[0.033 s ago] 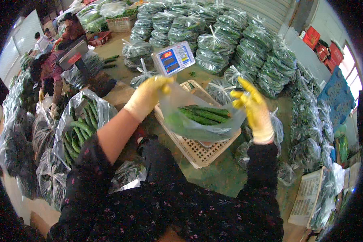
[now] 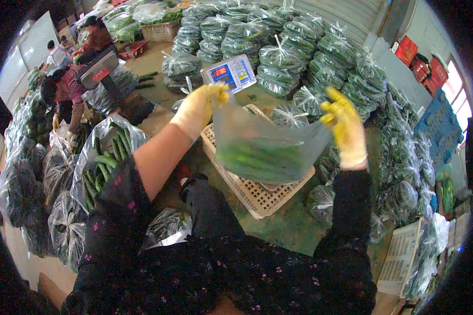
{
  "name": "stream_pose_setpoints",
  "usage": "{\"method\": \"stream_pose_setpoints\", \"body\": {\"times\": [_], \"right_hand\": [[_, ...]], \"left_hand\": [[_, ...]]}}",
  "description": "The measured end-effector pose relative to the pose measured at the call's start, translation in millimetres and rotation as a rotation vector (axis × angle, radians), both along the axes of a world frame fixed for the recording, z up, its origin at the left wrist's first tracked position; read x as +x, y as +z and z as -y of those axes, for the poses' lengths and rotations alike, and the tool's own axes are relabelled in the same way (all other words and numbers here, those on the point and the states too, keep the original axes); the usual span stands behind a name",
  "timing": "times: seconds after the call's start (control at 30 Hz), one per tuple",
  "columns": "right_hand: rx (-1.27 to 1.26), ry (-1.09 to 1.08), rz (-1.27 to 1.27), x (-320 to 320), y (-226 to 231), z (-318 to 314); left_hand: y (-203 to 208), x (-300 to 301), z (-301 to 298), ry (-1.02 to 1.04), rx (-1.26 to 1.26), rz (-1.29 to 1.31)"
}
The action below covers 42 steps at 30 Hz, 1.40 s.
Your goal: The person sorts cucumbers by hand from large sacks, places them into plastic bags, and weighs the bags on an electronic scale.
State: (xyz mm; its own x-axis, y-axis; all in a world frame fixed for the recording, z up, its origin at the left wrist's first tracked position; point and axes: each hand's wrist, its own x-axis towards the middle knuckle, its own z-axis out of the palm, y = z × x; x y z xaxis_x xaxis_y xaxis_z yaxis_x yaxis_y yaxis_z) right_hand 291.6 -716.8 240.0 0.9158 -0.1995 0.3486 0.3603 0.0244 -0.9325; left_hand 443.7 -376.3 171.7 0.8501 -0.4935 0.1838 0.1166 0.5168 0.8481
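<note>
L hand (image 2: 201, 109) grip pinched on transl. bag (image 2: 286, 137) edge; R hand (image 2: 347, 131) grip, blurred, clamped on opp. edge. Bag over beige crate (image 2: 258, 207), partly hiding it; contact unclear; green veg. (image 2: 260, 157) inside hazy.

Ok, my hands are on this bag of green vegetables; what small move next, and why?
Perhaps bring the right hand toward the left hand, gathering the bag: its upper edge stretches between them, ungathered, and the green vegetables lie low inside.
</note>
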Motion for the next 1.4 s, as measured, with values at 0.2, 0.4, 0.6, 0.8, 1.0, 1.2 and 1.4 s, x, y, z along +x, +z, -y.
{"method": "stream_pose_setpoints", "body": {"times": [0.2,0.4,0.6,0.8,1.0,1.2,1.4], "right_hand": [[0.152,-0.090,0.121,10,6,55],[0.008,-0.151,0.058,19,1,25],[-0.212,-0.200,0.207,21,-17,-27],[-1.212,0.145,-0.283,50,-54,-98],[-0.811,-0.275,0.039,82,-110,-62],[-0.216,-0.101,0.030,91,-114,-76],[-0.332,-0.220,-0.105,72,-91,-62]], "left_hand": [[38,10,39,0.150,-0.062,0.064],[21,26,30,0.247,0.428,0.184],[38,-27,81,0.210,0.600,0.775],[32,-39,109,0.367,0.903,1.538],[15,-49,103,0.469,0.742,1.236],[-208,30,20,0.289,0.410,-0.242],[-199,3,96,-0.056,0.474,0.157]]}}
